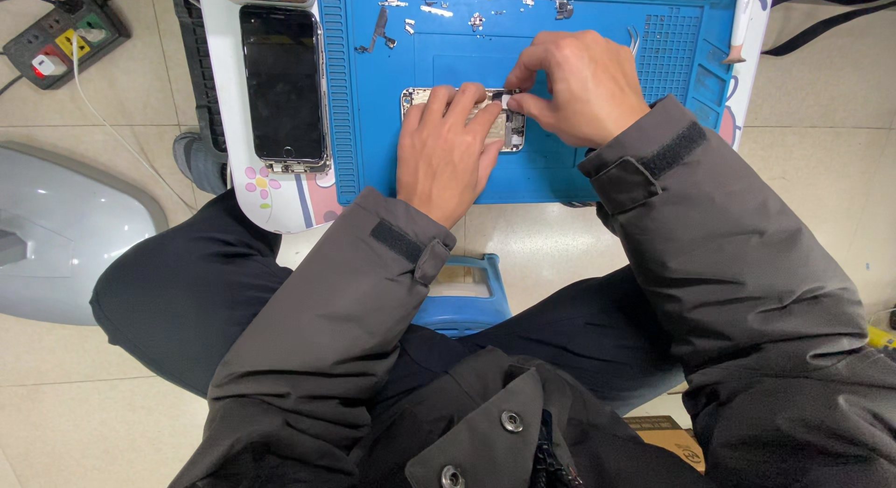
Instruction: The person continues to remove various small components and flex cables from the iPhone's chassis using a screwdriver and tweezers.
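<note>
Just above the middle of the frame, an opened phone body [464, 115] lies flat on a blue work mat [560, 161], its metal frame and inner parts showing around the fingers. The left hand [446, 152] rests on it palm down, fingers spread and pressing it to the mat. The right hand [581, 87] comes in from the upper right with thumb and forefinger pinched narrow on a small pale part [512, 100] at the body's right end; what that part is cannot be told. The body looks light, stiff and fragile inside, so it is likely best steadied by its outer edges, with the tiny part gripped by fingertips only, since it could slip or bend. To the upper left, a detached dark screen panel [283, 85] lies on a white table [271, 203]. Small screws and metal bits [411, 17] sit along the mat's top.
</note>
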